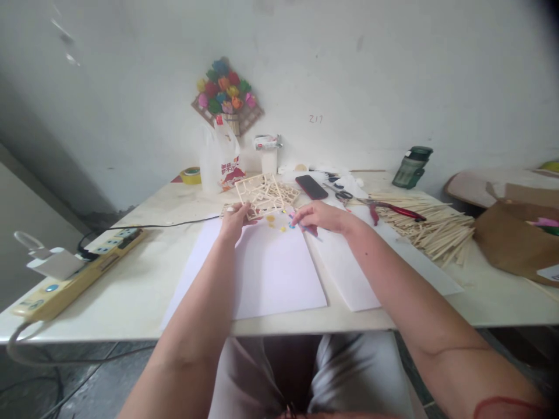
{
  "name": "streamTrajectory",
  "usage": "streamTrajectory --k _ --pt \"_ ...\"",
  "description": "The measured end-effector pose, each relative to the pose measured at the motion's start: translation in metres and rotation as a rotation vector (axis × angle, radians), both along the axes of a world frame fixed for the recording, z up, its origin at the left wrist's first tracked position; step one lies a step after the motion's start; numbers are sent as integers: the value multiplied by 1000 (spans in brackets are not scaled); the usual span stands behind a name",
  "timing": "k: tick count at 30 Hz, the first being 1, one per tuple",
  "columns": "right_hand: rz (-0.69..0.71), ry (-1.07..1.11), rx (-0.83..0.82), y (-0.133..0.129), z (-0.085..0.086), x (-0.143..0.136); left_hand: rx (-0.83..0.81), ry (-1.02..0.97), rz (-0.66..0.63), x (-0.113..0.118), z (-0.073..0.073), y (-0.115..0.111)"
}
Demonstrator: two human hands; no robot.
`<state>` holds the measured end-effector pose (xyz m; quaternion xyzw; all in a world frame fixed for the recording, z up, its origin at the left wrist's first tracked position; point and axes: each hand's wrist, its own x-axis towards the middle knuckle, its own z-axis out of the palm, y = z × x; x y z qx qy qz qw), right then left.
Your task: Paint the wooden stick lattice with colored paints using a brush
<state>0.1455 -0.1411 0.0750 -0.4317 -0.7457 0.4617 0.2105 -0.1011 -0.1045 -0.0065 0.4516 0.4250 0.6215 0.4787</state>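
Note:
My left hand is closed on the near-left edge of a pale wooden lattice frame, made of thin sticks and tilted up off the table. My right hand has its fingers pinched around a thin bluish stick-like tool, too blurred to name more exactly. Small yellow pieces and a small blue piece lie between my hands at the top of a white paper sheet. More lattice work is behind the frame.
Black-handled scissors, red-handled pliers and a phone lie beyond my right hand. Loose wooden sticks are piled at right, near a green bottle. A plastic bag stands behind; a power strip is at left.

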Motion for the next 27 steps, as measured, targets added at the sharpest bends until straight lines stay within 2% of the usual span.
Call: streamTrajectory --k 5,11,14,18,20,24,27 --pt "122 356 -101 14 8 13 -3 -90 106 0 2 1" --pt "75 435 -44 32 0 22 -3 -128 127 -2 0 7" --pt "-60 474 120 43 -4 17 -5 -127 124 -2 -3 10" --pt "-344 521 327 57 -15 7 -3 -121 130 -2 -6 13" --pt "-472 599 299 63 -27 3 -1 -126 140 -2 -6 13" --pt "-686 721 143 69 -58 0 -2 -124 163 1 -7 12" --pt "-707 726 82 68 -73 1 -28 -84 166 5 -7 9"
